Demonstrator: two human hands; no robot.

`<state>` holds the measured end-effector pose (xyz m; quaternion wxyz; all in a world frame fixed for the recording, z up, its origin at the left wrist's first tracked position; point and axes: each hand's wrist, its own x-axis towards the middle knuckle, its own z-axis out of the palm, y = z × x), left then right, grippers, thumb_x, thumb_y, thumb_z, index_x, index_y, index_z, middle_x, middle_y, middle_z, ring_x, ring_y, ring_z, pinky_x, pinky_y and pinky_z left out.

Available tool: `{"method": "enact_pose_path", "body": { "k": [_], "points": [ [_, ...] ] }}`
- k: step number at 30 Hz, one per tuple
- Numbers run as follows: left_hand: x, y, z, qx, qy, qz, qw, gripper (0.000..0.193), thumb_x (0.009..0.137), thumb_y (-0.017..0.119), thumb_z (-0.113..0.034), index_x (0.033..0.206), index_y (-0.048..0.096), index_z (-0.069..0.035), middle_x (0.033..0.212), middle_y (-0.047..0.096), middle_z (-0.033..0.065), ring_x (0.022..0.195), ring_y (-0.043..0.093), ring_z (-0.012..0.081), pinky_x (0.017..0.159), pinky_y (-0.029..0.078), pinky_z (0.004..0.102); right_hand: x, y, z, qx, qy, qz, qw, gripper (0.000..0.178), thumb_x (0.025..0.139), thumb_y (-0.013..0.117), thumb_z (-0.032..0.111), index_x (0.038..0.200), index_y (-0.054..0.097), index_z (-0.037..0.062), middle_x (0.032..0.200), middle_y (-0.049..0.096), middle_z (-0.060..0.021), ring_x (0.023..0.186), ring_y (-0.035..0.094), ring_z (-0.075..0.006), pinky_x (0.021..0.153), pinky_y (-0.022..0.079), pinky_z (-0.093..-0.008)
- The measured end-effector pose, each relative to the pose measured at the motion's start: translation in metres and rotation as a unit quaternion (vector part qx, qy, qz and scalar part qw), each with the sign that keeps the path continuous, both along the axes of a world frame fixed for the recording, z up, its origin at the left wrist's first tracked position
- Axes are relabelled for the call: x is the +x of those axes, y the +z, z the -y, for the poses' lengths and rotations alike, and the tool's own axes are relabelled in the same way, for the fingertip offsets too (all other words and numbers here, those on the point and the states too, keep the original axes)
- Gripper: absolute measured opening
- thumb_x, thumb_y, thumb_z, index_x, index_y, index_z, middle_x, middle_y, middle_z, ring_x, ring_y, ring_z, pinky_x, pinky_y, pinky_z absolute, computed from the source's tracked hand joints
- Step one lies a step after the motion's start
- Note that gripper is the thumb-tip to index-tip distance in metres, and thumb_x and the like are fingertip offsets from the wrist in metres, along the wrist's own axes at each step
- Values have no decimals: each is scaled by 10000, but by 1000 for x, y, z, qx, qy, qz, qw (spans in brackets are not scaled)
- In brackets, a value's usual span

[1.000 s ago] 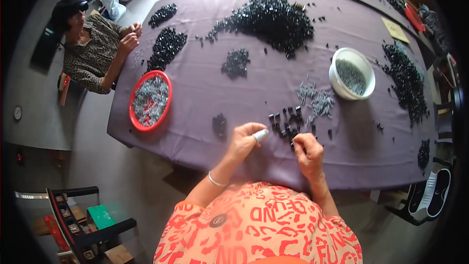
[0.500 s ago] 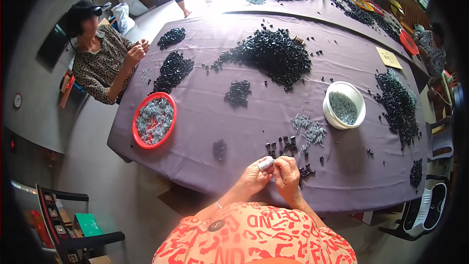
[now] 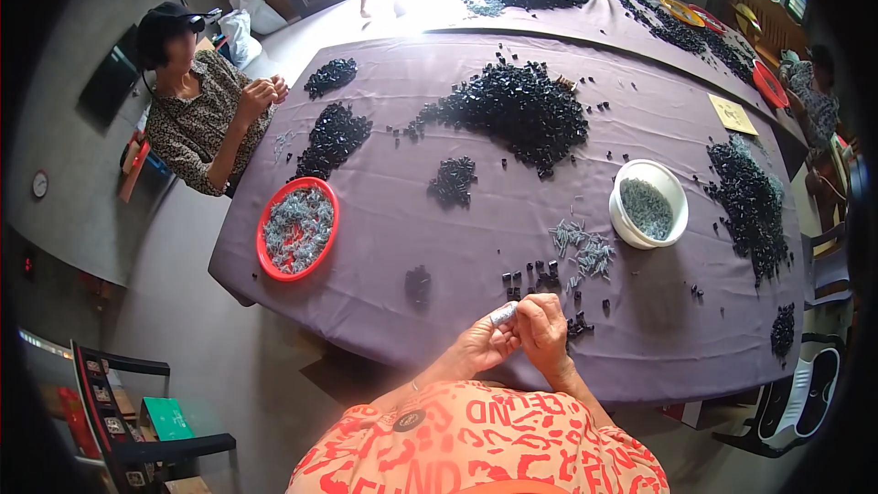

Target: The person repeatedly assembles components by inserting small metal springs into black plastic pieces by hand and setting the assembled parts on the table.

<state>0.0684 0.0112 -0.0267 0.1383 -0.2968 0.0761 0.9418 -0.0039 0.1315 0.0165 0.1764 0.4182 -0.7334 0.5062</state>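
Note:
Both my hands meet over the table's near edge. My left hand (image 3: 485, 340) has its fingers curled, with a short pale grey cylinder (image 3: 503, 313) at the thumb and forefinger. Whether that is a held piece or a wrap on a finger, I cannot tell. Against it, my right hand (image 3: 542, 327) pinches with thumb and fingertips; whatever is between them is hidden. Just beyond the hands lie small black square pieces (image 3: 536, 276), with more black pieces (image 3: 579, 325) beside my right hand. Slim translucent grey pieces (image 3: 590, 250) are scattered farther right.
A white tub (image 3: 645, 170) of grey pieces stands at right, a red tray (image 3: 262, 240) of them at left. Black heaps (image 3: 526, 114) spread over the purple cloth (image 3: 384, 192). At left sits a co-worker (image 3: 197, 119); others are farther off. A chair (image 3: 800, 402) stands at right.
The view has shifted slightly. My hands stay together, with the right fingers now closer over the pale cylinder's end. A person's legs in the background have moved right.

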Motion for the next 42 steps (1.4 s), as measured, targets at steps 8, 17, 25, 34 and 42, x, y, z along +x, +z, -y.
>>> {"method": "enact_pose_path", "body": {
  "k": [8, 17, 25, 34, 42],
  "points": [
    [2, 8, -1, -12, 13, -15, 1000, 214, 885, 659, -227, 1013, 581, -76, 904, 592, 18, 800, 564, 130, 683, 489, 257, 2, 9, -3, 4, 16, -23, 1000, 279, 661, 694, -32, 912, 585, 26, 871, 574, -102, 766, 570, -286, 675, 484, -383],
    [8, 13, -2, -37, 13, -20, 999, 209, 911, 614, -239, 1052, 587, -87, 937, 607, 19, 831, 577, 132, 691, 490, 264, 5, 18, -6, 1, 39, -15, 999, 246, 691, 679, -57, 909, 600, 26, 873, 601, -102, 781, 585, -276, 679, 486, -367],
    [6, 24, 1, -13, 19, -49, 999, 203, 921, 594, -222, 1075, 587, -90, 964, 616, 20, 860, 583, 131, 736, 499, 282, 5, 18, -6, -32, 49, 10, 998, 207, 721, 677, -70, 898, 618, 20, 891, 614, -103, 783, 599, -255, 672, 494, -345],
    [15, 43, 1, -59, -52, -77, 994, 197, 891, 644, -194, 1022, 594, -56, 915, 617, 28, 797, 589, 123, 672, 505, 240, 9, 17, -16, -60, 70, 101, 991, 256, 670, 685, -105, 885, 620, 19, 850, 620, -97, 740, 592, -242, 625, 489, -317],
    [19, 51, 15, -206, -172, -147, 952, 182, 868, 645, -202, 887, 629, -21, 782, 598, 32, 653, 531, 105, 589, 431, 249, 11, 26, -25, -44, 124, 76, 988, 240, 656, 698, -112, 851, 615, 0, 806, 609, -98, 700, 596, -246, 607, 490, -320]
  ]
}}
